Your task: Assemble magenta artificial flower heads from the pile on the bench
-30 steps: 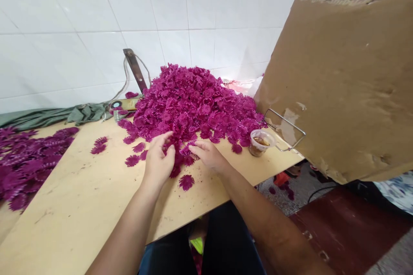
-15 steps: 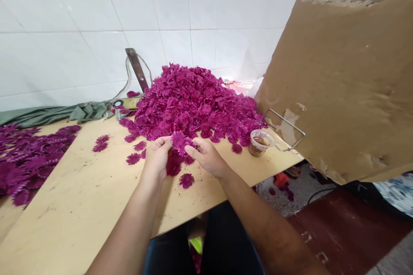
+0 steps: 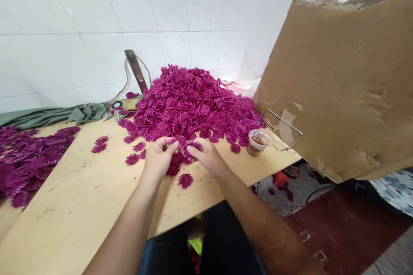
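Note:
My left hand (image 3: 160,154) pinches a magenta fabric flower piece between thumb and fingers. Close beside it, my right hand (image 3: 206,154) is closed on another magenta flower piece (image 3: 192,148); whether the two pieces are joined cannot be told. Just behind both hands rises a large heap of the same magenta flower pieces (image 3: 190,103). A few loose ones lie around the hands, among them a single flower (image 3: 185,181) near the table's front edge and another (image 3: 132,160) left of my left hand.
A plastic cup (image 3: 257,142) of brown liquid stands right of the heap beside a bent wire frame (image 3: 285,126). A big cardboard sheet (image 3: 338,90) leans at the right. More magenta pieces (image 3: 35,159) lie at the left, near a green cloth (image 3: 87,114). The wooden table (image 3: 97,197) ends before my lap.
The flower pieces between my hands have shifted from facing flat towards me to being partly covered by my fingers. My left thumb has moved right across its piece.

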`<state>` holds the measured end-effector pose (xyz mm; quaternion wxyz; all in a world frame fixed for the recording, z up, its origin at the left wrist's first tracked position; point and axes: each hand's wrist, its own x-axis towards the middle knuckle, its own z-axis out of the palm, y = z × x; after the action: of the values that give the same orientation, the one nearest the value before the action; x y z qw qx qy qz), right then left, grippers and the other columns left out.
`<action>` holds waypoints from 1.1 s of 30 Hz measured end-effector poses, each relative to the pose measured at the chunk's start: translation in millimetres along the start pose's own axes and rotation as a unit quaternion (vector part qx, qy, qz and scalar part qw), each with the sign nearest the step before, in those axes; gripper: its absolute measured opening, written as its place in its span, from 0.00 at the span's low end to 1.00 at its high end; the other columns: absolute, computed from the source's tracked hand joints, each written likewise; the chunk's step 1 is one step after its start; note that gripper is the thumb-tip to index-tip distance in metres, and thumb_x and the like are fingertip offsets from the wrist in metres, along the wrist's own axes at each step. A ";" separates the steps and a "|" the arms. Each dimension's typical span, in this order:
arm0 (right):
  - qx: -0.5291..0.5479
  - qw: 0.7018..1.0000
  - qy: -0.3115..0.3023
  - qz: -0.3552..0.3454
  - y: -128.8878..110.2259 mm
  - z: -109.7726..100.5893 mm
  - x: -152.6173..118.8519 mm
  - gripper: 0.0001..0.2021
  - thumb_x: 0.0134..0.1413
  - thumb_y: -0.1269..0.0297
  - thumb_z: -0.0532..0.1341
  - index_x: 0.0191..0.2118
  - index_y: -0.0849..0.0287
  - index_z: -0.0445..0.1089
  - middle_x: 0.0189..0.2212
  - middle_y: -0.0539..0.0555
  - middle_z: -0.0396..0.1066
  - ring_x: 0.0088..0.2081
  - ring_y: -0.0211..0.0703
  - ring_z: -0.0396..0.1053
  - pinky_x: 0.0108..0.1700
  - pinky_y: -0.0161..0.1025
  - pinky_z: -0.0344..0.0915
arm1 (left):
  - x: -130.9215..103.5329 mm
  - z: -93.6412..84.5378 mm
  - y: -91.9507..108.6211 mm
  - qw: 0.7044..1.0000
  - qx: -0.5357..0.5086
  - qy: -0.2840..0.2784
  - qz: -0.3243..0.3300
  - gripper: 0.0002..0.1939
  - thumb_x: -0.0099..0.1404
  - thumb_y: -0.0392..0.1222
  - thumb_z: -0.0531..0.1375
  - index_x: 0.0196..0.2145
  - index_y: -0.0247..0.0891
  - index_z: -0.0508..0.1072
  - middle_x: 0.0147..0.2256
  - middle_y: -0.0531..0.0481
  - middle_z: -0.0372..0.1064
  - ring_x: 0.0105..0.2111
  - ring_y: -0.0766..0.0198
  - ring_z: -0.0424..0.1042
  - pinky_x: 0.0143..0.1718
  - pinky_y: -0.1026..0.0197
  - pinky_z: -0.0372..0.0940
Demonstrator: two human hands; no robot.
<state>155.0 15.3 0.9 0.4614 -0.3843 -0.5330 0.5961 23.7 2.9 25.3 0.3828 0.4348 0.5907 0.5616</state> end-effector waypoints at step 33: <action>-0.019 0.997 -0.052 0.044 1.7 -3.9 -1.6 0.19 0.47 0.50 0.56 0.19 0.57 0.52 0.13 0.41 0.46 0.16 0.28 0.46 0.20 0.33 0.45 | -2.9 13.4 0.3 0.989 -0.004 -0.144 0.029 0.13 0.43 0.48 0.65 0.22 0.36 0.71 0.22 0.51 0.68 0.25 0.66 0.66 0.32 0.62 0.62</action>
<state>158.9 14.8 -1.4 0.3988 -0.3844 -0.5504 0.6246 37.2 4.6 24.5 0.4490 0.5264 0.5141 0.5069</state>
